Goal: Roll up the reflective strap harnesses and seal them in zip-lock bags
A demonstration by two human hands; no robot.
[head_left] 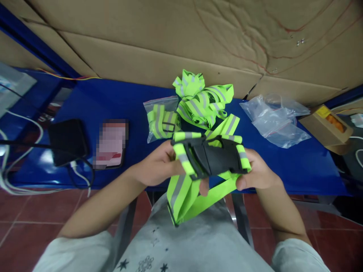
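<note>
Both hands hold up a lime-green reflective belt (181,192) with a grey stripe, close in front of my body. Its wide black side-release buckle (217,158) appears joined and faces me. My left hand (159,162) grips the webbing at the buckle's left end, with a fingertip showing below it. On the other end my right hand (256,170) is closed round the strap, its thumb at the lower edge. A loop of the belt hangs under the buckle, with a thin black slider at its lowest corner. Some fingers are hidden behind the strap.
Behind the hands, a heap of similar green belts (201,104) lies on the blue table (133,102), beside a bagged belt (163,121). Clear plastic bags (276,117) and a cardboard box (326,128) are right. A phone (112,143), a black device (68,141) and cables are left.
</note>
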